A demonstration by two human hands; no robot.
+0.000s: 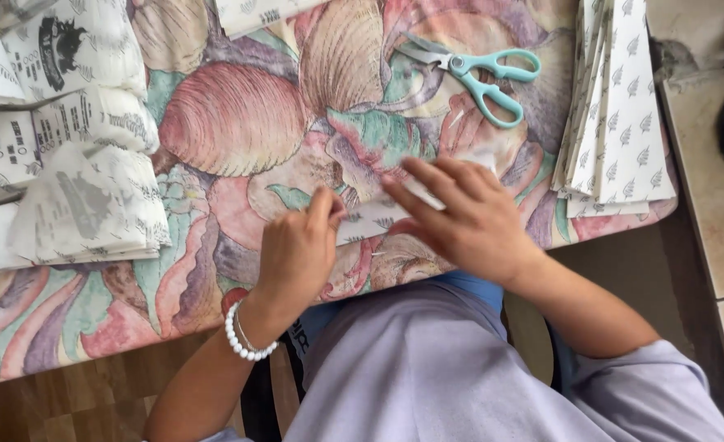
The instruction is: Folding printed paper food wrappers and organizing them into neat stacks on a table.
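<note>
Paper sheet under both hands

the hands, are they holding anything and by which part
Left hand pinches the near edge of a thin printed white paper sheet; right hand lies flat on its right part.

left hand pinching, right hand flat, fingers spread
</note>
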